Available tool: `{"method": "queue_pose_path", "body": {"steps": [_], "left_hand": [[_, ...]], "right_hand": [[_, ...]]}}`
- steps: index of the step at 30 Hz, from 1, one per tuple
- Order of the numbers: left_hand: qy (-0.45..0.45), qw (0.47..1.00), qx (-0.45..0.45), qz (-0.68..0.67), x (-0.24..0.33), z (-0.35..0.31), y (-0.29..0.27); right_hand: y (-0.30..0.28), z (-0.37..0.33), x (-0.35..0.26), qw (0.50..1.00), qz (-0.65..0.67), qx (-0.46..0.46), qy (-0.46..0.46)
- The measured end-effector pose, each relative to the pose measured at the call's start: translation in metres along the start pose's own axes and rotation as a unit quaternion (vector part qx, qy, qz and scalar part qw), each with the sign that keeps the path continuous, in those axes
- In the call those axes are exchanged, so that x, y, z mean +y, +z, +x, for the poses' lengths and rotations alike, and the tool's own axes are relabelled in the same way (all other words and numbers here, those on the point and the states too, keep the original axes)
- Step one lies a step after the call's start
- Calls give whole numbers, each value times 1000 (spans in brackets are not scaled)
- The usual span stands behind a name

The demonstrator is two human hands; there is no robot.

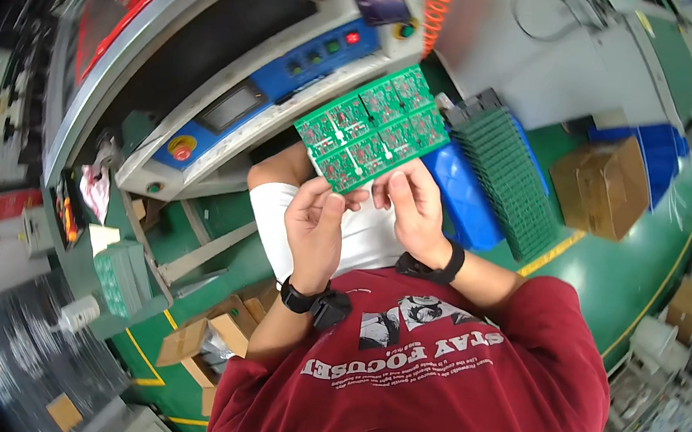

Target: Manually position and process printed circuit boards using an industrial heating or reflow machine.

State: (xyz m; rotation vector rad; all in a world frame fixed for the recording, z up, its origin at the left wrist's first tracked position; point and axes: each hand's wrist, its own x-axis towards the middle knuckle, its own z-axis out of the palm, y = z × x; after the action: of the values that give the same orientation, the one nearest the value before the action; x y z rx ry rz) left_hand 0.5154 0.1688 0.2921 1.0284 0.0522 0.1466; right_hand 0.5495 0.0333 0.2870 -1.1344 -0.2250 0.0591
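Observation:
A green circuit board panel point(373, 127), divided into several repeated sections with small parts on them, is held tilted above my lap. My left hand point(316, 223) is closed at its lower left corner, thumb and fingers pinched together. Along the near edge, further right, my right hand point(417, 209) grips the panel with the thumb upward and the fingers curled beneath. Both wrists wear black bands. Just beyond the panel lies the front of a machine with a blue control strip point(317, 61).
The machine front carries a red emergency button point(182, 149) and a small screen point(233, 107). To the right stand a green ribbed rack point(509, 171), a blue bin point(460, 199) and a cardboard box point(601, 187). Stacked green boards point(119, 277) and an open carton point(208, 341) are at lower left.

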Motion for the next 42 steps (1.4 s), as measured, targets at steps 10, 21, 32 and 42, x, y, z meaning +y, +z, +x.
{"method": "queue_pose_path", "body": {"steps": [10,21,32,42], "left_hand": [[-119,990,-79,-13,-55,-3,52],[-134,886,-275,349,-131,80,-13],[-103,806,-319,488,-138,67,-5],[-62,798,-303,517,-132,57,-10]], "right_hand": [[-54,-32,-22,979,-24,200,-25],[-240,-175,-124,862,-307,400,51],[-342,-253,-65,752,-513,352,214],[-358,-232,-40,759,-489,327,279]]}}
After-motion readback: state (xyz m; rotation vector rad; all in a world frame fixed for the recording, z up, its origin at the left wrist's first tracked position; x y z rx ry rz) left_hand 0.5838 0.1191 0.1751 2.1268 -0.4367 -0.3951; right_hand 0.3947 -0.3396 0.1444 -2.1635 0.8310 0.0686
